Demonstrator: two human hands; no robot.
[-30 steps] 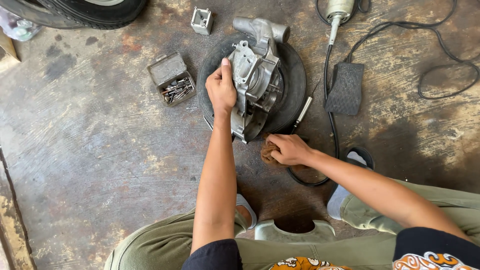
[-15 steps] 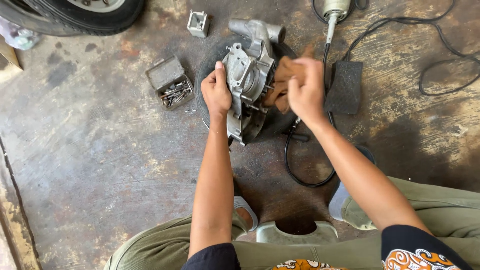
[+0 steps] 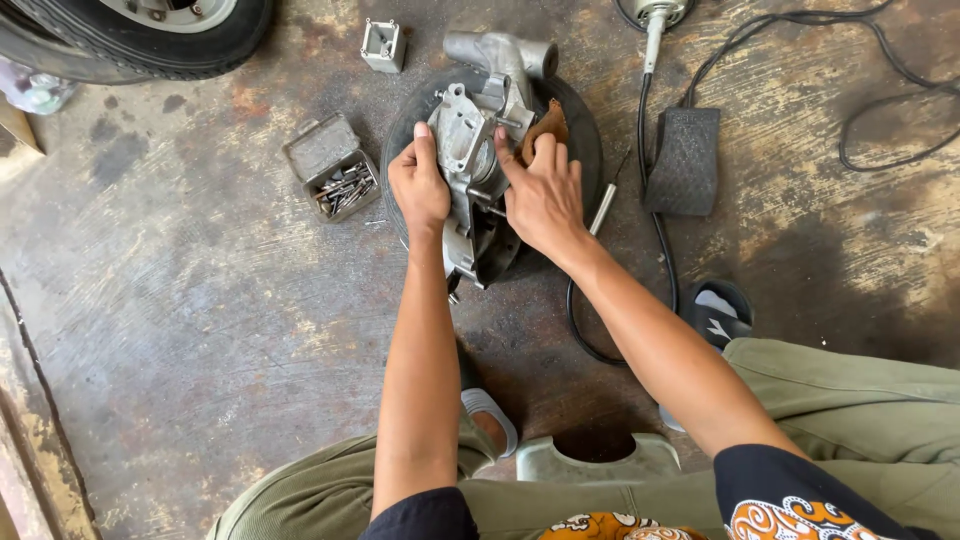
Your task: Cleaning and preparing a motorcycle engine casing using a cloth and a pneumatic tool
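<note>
From the head camera, my left hand is clamped on the left edge of the grey metal engine casing, which lies on a small black tyre on the concrete floor. My right hand presses a brown rag against the casing's right side, fingers closed over the cloth. The casing sits tilted on the tyre's curve, so I judge a hard wipe could rock it off towards my knees. Its sharp studs and edges could catch the rag or nick my fingers.

Around me: an open tin of bits just left of the tyre, a small metal block above it, a foot pedal with its black cable running close by my right forearm, which could snag. A larger wheel lies well apart.
</note>
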